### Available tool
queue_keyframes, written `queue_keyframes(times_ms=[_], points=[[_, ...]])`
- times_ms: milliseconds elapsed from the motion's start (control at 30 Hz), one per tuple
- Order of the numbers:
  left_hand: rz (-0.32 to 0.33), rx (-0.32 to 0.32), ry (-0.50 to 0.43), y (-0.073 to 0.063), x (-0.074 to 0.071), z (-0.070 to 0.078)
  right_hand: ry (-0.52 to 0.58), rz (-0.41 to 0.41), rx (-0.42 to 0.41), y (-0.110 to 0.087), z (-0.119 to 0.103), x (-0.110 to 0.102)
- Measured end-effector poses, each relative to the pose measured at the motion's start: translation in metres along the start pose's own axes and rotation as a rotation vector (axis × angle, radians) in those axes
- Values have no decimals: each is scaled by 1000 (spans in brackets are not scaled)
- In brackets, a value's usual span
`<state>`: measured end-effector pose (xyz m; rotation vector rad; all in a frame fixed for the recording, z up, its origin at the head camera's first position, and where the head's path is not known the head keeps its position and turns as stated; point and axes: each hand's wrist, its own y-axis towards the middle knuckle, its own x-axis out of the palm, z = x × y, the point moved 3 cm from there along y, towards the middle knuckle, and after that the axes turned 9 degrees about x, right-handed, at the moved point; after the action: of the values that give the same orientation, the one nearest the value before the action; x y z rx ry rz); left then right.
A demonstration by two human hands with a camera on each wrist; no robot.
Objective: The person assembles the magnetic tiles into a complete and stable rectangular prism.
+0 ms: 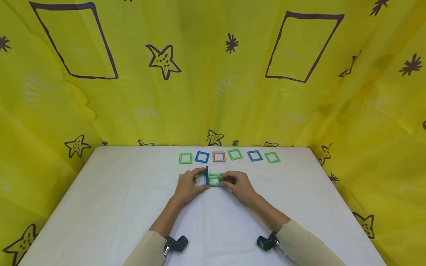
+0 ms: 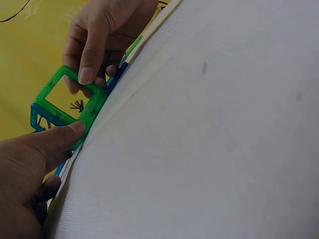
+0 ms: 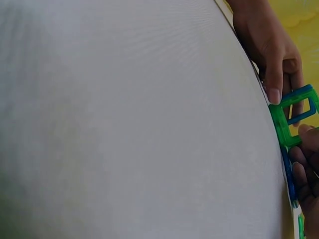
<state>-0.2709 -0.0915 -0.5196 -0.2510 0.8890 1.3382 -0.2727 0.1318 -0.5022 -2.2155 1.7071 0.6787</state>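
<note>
Between the hands stands a small structure of see-through square magnetic tiles. On its left is an upright blue tile, seen nearly edge-on in the head view. My left hand holds this tile between thumb and fingers. Its thumb also touches the lower corner of a standing green tile. From the right, my right hand pinches that green tile, thumb on its front face. Another green edge shows behind it. In the right wrist view a low blue tile lies by the right fingers, partly hidden.
Along the far side of the white table lies a row of several flat square tiles, among them a blue one, an orange one and a green one. A yellow patterned curtain surrounds the table's back and sides.
</note>
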Motion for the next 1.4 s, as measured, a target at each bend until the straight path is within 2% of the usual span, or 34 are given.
queue_keyframes(times_ms=[367, 867, 1133, 1400], points=[[-9, -34, -17, 0, -1, -1, 1, 4, 7, 5, 2, 1], [13, -10, -13, -1, 0, -2, 10, 5, 13, 3, 2, 2], [20, -2, -2, 0, -1, -1, 35, 9, -16, 3, 1, 1], [17, -1, -1, 0, 0, -2, 30, 22, 4, 3, 3, 2]])
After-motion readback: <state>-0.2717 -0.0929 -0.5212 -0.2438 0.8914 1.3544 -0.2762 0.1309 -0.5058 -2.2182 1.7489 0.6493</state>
